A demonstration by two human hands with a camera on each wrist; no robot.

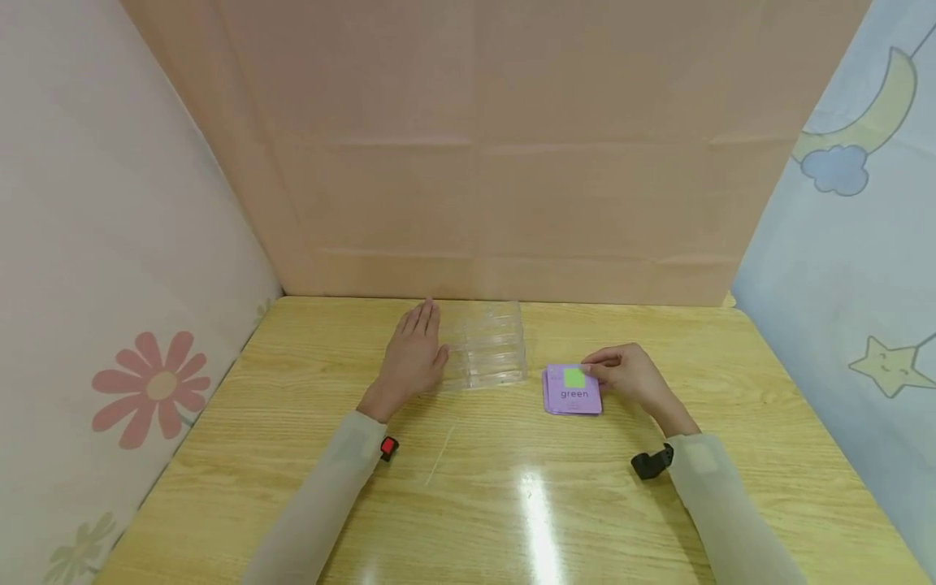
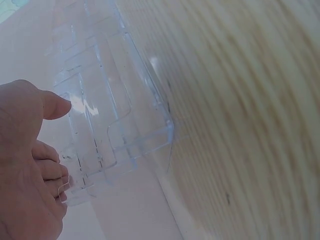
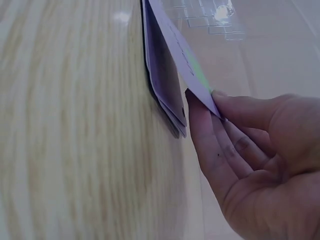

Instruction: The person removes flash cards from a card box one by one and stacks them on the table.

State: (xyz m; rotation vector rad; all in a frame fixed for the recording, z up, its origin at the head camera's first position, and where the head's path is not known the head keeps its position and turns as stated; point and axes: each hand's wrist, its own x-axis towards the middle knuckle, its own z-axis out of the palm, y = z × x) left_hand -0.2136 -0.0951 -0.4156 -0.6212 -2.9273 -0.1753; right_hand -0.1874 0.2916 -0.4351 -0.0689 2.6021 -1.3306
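My right hand (image 1: 630, 375) pinches the top purple flash card (image 1: 574, 394), marked "green" with a green square, by its right edge. In the right wrist view that card is lifted at the edge, thumb above and fingers beneath, while several more cards (image 3: 162, 85) lie under it on the table. Left of the cards stands a clear plastic compartment tray (image 1: 497, 351). Along its left side rests my left hand (image 1: 414, 353), fingers straight and pointing away. The thumb reaches the tray's near left part; whether the other fingers touch it is hard to tell.
A wood-grain table (image 1: 292, 455) carries everything. Behind it rises a brown paper-like backdrop (image 1: 468, 162), with a flower-printed wall (image 1: 157, 390) at left and a moon-and-star wall (image 1: 841, 268) at right. A black wrist device (image 1: 652, 461) sits by the right sleeve.
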